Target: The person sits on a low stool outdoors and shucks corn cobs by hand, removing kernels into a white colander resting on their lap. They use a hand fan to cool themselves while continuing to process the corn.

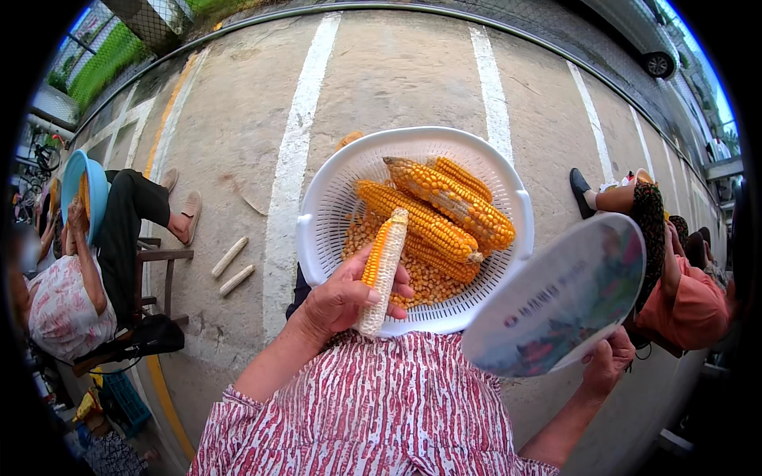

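Note:
My left hand (342,297) grips a partly stripped corn cob (383,271), held upright over the near rim of a white plastic colander (321,196). Orange kernels remain along the cob's left side; its right side is bare and pale. Inside the colander, several dried ears of corn (452,202) lie across each other on loose kernels (431,288). My right hand (610,357) holds a flat oval hand fan (556,303) that bears a picture and writing. The fan is tilted just right of the colander and looks slightly blurred.
Two bare cobs (233,268) lie on the concrete floor (238,137) at left. Beyond them a seated person (71,285) has a blue basin (95,196) beside a wooden chair (164,256). Another seated person (690,303) is close at right. A chain-link fence (119,53) borders the far side.

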